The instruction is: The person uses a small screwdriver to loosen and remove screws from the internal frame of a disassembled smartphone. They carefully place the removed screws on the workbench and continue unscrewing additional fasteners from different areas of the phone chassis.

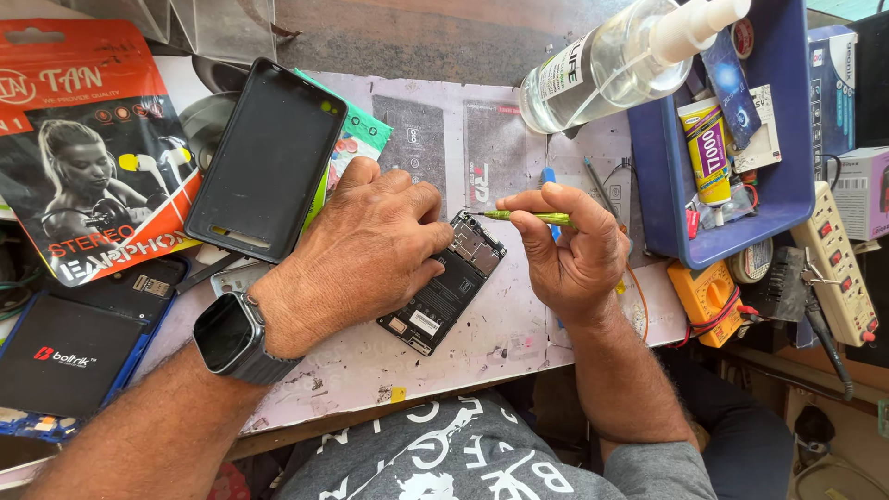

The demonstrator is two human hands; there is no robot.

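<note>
Nearest the camera, a grey printed shirt (444, 458) is filling the lower edge, and both forearms are reaching out over the desk (370, 366). On the left wrist a dark smartwatch (231, 338) is sitting face up. Just beyond it the left hand (366, 250) is lying palm down, its fingers (421, 208) pressed close together and bearing on the opened phone (444, 287), which is lying back-off and tilted on the pale worn mat at the middle of the desk, its circuit board showing at the upper end. Beside it the right hand (569, 245) is pinching a thin green screwdriver (523, 217) between thumb and fingertips, the tip touching the phone's top corner. To the left, past the watch, a black flat box (65, 356) and a red earphone package (79, 148) are lying at the desk's edge, and a black phone case (264, 157) is resting inside-up just beside the left hand. To the right, an orange multimeter (708, 301) and a white power strip (843, 273) are sitting near the edge. Farther back, a blue plastic tray (787, 185) is holding a yellow glue tube (708, 153), and a clear spray bottle (611, 60) is lying tilted across its rim.
</note>
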